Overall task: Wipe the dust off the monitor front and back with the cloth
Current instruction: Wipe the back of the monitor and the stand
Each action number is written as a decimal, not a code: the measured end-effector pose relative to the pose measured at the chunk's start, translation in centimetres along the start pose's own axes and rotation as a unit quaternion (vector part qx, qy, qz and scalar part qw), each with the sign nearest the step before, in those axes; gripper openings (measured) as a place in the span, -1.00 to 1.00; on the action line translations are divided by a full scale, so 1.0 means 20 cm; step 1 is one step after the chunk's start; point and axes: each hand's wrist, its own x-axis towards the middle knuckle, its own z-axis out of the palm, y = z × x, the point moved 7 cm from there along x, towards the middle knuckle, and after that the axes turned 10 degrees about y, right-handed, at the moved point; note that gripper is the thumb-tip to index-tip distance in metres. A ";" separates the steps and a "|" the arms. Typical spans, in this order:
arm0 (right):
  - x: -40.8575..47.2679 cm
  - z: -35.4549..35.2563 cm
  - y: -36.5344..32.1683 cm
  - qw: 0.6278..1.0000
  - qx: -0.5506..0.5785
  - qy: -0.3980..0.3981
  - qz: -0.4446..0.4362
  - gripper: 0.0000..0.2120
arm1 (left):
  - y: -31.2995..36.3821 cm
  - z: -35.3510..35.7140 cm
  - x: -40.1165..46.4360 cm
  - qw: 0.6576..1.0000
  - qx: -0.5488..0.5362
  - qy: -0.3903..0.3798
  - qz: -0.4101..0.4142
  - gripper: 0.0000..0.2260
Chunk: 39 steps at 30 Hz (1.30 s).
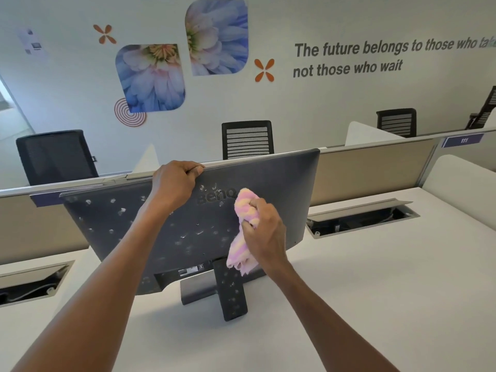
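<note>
A dark grey monitor (112,237) stands on the white desk with its back facing me, speckled with pale dust spots across the panel and down its stand (232,291). My left hand (175,183) grips the monitor's top edge near the middle. My right hand (264,229) holds a bunched pink, yellow and purple striped cloth (243,253) against the back panel, just right of the logo. The cloth's loose end hangs down toward the top of the stand. The screen side is hidden.
The white desk (375,304) spreads around the stand. Open cable trays are cut into it at the right (359,218) and the left (32,285). A beige partition (370,173) runs behind the monitor, with black office chairs (247,139) beyond it.
</note>
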 end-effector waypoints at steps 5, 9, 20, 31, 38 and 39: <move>-0.14 0.11 -0.03 0.996 -0.019 -0.073 -0.048 -0.62 | 0.00 0.00 0.00 1.000 0.002 0.002 0.000 -0.75; -0.18 0.08 0.16 0.998 -0.043 -0.038 0.021 -0.68 | 0.00 -0.01 -0.01 1.000 0.005 -0.001 0.007 -0.74; -0.29 0.17 0.12 0.995 -0.051 -0.080 -0.029 -0.68 | 0.01 -0.01 -0.01 1.000 0.015 -0.003 0.010 -0.74; -0.26 0.17 0.03 0.996 -0.075 -0.037 -0.037 -0.64 | -0.01 0.00 0.00 1.000 0.012 0.000 0.012 -0.75; -0.27 0.11 0.28 0.996 -0.079 -0.003 0.046 -0.65 | 0.00 0.00 0.00 1.000 0.009 0.004 0.020 -0.75; -0.23 0.09 0.26 0.996 -0.074 0.014 0.043 -0.63 | 0.00 0.00 0.00 1.000 0.011 0.003 0.020 -0.75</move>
